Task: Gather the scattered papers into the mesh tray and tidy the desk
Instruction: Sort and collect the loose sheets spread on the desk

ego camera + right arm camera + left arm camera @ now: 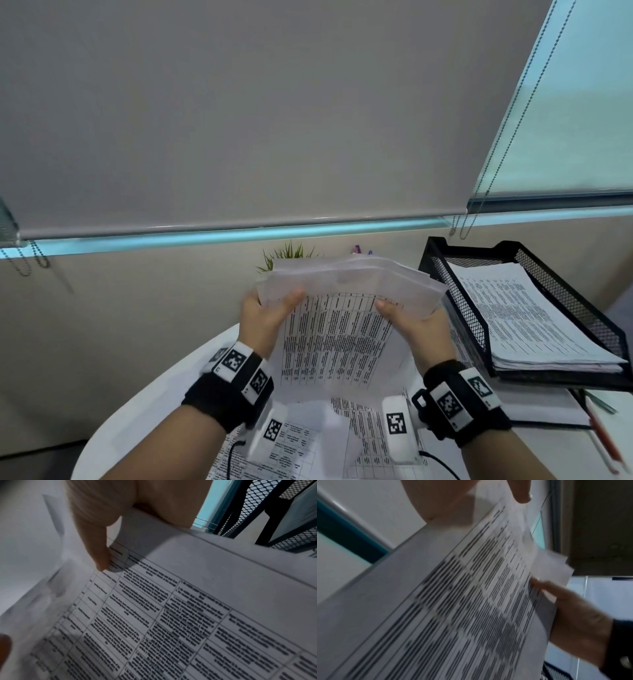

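Observation:
I hold a sheaf of printed papers (342, 329) upright above the desk, tables of text facing me. My left hand (265, 317) grips its left edge, thumb on the front. My right hand (409, 317) grips the right edge the same way. The left wrist view shows the papers (471, 601) close up with my left hand's thumb (520, 492) on them. In the right wrist view my right hand's thumb (97, 550) presses the papers (171, 615). The black mesh tray (459, 298) stands just right of the sheaf and holds a stack of printed sheets (534, 318).
More printed sheets (308, 445) lie on the white desk (154, 404) under my wrists. A small green plant (287, 255) stands behind the sheaf. Pens (603, 435) lie at the desk's right edge, in front of the tray. A drawn blind (239, 120) fills the background.

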The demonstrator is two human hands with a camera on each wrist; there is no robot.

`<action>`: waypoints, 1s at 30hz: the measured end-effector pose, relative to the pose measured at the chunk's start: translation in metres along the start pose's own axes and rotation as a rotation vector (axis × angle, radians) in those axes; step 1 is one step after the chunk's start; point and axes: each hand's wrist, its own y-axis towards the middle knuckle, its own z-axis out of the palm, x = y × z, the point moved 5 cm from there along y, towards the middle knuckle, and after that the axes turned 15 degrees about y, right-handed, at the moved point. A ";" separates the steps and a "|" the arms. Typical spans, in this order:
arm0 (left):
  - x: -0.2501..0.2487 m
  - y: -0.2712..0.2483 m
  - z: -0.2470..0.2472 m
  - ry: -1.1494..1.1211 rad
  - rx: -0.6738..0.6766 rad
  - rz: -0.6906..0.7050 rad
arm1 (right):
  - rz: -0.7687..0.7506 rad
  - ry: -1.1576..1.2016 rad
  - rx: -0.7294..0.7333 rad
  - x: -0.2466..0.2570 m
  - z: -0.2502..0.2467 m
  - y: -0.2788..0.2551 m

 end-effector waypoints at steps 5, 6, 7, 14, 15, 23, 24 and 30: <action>-0.050 0.015 -0.010 -0.052 -0.092 0.159 | 0.000 -0.012 0.032 -0.001 0.001 0.001; -0.056 0.018 -0.011 -0.055 -0.124 0.155 | -0.002 -0.014 0.038 -0.002 0.002 0.002; -0.058 0.021 -0.012 -0.050 -0.147 0.147 | 0.000 -0.016 0.041 -0.002 0.003 0.002; -0.048 0.032 -0.013 -0.034 -0.199 0.090 | -0.026 0.031 0.054 0.002 0.002 0.005; -0.044 0.033 -0.014 -0.061 -0.194 0.084 | -0.029 0.032 0.060 0.003 0.001 0.005; -0.041 0.032 -0.003 -0.029 -0.164 0.153 | 0.016 0.062 0.052 -0.002 0.004 0.011; -0.040 0.033 -0.005 -0.056 -0.151 0.155 | 0.008 0.050 0.046 -0.002 0.003 0.011; -0.003 0.026 -0.006 0.003 0.088 0.069 | -0.022 0.083 0.001 0.013 0.000 0.008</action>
